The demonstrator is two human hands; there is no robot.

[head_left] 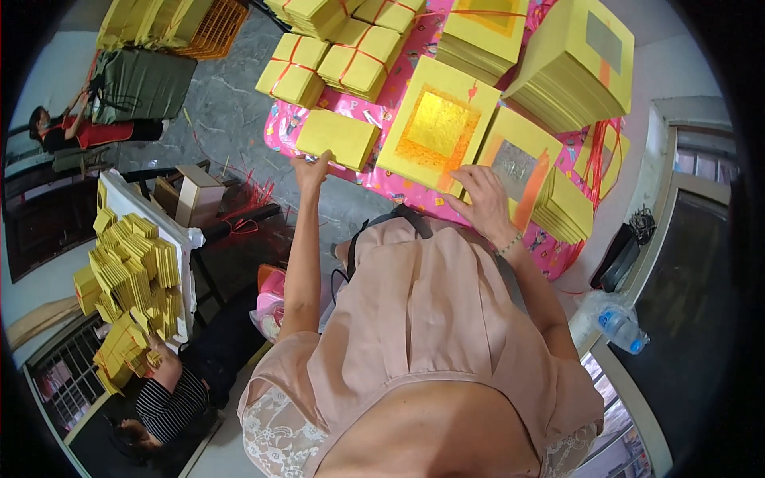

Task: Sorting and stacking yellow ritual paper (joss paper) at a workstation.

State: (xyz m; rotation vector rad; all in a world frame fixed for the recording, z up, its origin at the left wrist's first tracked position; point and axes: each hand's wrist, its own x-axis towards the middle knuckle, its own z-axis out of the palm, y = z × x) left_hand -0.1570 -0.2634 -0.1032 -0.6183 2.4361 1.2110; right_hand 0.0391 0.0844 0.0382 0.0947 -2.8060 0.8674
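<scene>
My left hand is at the near left corner of a small block of stacked yellow paper, fingers closed on its edge. My right hand rests with stretched fingers across the near right edge of a tall pile of yellow paper sheets, its top sheet bearing a gold foil square with an orange border. Beside that hand, to the right, stands another pile with a silver square and an orange stripe. Both hands are over a table with a pink patterned cover.
Tied yellow bundles and more tall paper piles crowd the table's far side. Red strings hang at the right. On the left, a person in stripes handles yellow bundles at a white table; another person is farther off.
</scene>
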